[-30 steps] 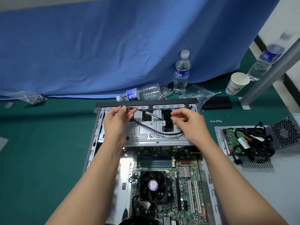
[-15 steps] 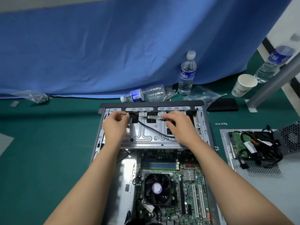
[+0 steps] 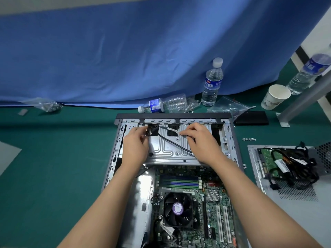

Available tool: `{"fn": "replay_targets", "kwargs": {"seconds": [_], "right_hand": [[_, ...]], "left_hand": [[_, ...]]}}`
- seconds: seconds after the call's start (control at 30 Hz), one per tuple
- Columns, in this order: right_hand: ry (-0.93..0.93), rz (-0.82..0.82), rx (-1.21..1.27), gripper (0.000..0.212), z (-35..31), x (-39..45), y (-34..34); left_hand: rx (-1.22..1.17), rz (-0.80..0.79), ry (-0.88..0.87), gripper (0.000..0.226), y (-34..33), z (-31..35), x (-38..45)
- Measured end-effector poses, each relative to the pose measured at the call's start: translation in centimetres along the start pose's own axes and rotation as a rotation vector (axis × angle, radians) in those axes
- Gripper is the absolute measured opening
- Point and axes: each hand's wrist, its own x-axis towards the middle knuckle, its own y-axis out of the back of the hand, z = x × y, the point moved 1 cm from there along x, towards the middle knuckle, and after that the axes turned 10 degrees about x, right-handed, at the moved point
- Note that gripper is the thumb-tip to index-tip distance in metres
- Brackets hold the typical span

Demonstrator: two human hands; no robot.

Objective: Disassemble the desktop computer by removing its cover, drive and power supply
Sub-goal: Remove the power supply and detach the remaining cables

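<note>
The computer case point(image 3: 114, 159) runs off the bottom edge — its near end unseen. The right hand point(image 3: 202, 144) covers the black cable point(image 3: 172, 143) end (grip unclear). Bottle labels unreadable.

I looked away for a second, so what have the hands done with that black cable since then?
The left hand carried the black cable's end leftward and toward the case's far edge, to the dark opening. The right hand moved left, pinching the cable's white tag. Case, bottles and removed parts stayed put.

A makeshift repair workbench: dark green cutting-mat surface point(image 3: 53, 158), draped blue cloth backdrop point(image 3: 125, 59) across the upper frame, opened grey metal computer chassis point(image 3: 114, 158) at centre
</note>
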Motion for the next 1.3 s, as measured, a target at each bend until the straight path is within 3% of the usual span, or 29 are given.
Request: {"fn": "replay_targets", "kwargs": {"seconds": [0.17,0.3,0.53,0.8,0.9,1.0,1.13,1.3], "right_hand": [[-0.004,0.006,-0.009,0.032,0.0,0.1,-0.2],[-0.011,0.013,-0.017,0.03,-0.1,0.1,-0.3],[-0.039,0.04,0.0,0.028,-0.6,-0.2,-0.3],[-0.09,0.142,-0.032,0.028,-1.3,-1.0,-0.3],[-0.125,0.272,0.041,0.026,-1.6,-2.1,-0.1],[-0.149,0.465,0.216,0.018,-2.2,-3.9,0.3],[-0.212,0.65,0.589,0.021,-2.6,-7.4,0.5],[-0.361,0.592,0.618,0.02,-1.8,-11.8,-2.0]], "left_hand": [[0.336,-0.063,-0.167,0.031,-0.5,-0.3,-0.9],[0.466,-0.117,-0.144,0.033,-0.8,-0.3,-0.9],[0.256,-0.081,-0.124,0.029,0.0,-0.5,-0.6],[0.148,-0.202,-0.216,0.056,0.6,-0.7,-0.9],[0.145,-0.146,-0.264,0.043,1.0,-0.7,-1.4],[0.001,-0.074,-0.34,0.014,1.6,-0.1,-3.2],[-0.12,-0.269,-0.486,0.014,1.1,0.4,-7.3],[0.089,-0.567,-0.616,0.033,-2.4,-0.4,-10.8]]}}
